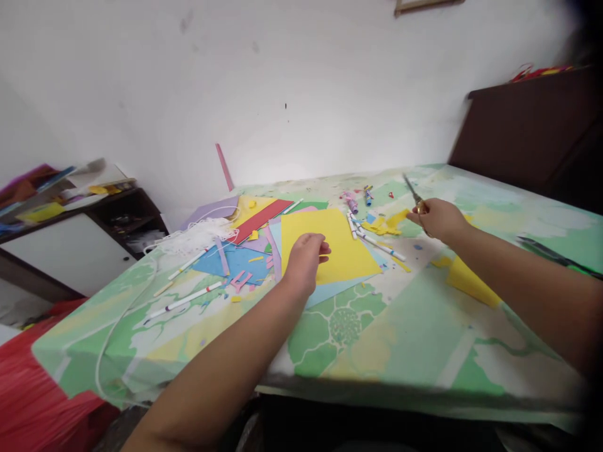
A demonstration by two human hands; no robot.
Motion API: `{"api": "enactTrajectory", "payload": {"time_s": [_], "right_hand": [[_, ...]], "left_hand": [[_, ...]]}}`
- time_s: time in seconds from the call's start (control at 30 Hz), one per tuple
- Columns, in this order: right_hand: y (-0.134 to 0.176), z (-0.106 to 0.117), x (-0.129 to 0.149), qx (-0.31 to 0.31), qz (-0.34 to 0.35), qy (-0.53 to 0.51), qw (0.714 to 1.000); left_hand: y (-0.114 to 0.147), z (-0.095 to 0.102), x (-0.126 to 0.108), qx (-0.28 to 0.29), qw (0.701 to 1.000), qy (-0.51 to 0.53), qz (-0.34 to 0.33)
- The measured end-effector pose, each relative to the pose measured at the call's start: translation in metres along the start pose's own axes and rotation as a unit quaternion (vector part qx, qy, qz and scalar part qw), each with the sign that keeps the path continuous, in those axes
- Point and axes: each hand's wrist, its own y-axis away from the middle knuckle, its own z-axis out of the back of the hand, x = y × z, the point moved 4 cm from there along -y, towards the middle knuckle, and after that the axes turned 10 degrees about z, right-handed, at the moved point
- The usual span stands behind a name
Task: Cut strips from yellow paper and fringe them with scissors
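Note:
My left hand (305, 256) is over a yellow sheet (336, 229), its fingers loosely bent and a little apart, with nothing seen in them. Whether it touches the paper I cannot tell. The yellow sheet tops a stack that shows light blue paper (330, 290) beneath. In my right hand (441, 218) is a pair of scissors (417, 199) with gold-coloured handles, its blades pointing up and away from me. Yellow paper scraps (389, 224) lie left of that hand, and a larger yellow piece (471, 282) rests under the right forearm.
White markers (381, 243) lie right of the stack. To the left are a tangle of white string (200, 235), a red strip (264, 220), blue paper (235, 260) and pink scraps (241, 280). A dark tool with a green part (556, 254) lies at right. Glitter tubes (351, 202) stand farther back.

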Motion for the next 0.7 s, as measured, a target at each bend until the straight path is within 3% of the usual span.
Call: {"api": "enactTrajectory", "payload": {"time_s": [0.1,0.2,0.4,0.53,0.7], "right_hand": [[-0.006,0.008,-0.014,0.031,-0.069,0.122,0.990],[0.000,0.030,-0.034,0.055,-0.143,0.219,0.964],[0.035,0.081,-0.066,0.132,-0.193,0.282,0.930],[0.057,0.089,-0.076,0.167,-0.199,0.267,0.928],[0.070,0.074,-0.078,0.149,-0.211,0.229,0.938]], "left_hand": [[0.001,-0.013,0.010,0.034,0.998,-0.044,0.005],[0.003,-0.024,0.009,0.101,0.991,-0.083,0.006],[0.013,-0.048,0.002,0.223,0.949,-0.217,-0.047],[0.028,-0.058,0.000,0.212,0.919,-0.281,-0.177],[0.047,-0.064,0.006,0.236,0.853,-0.313,-0.344]]}}
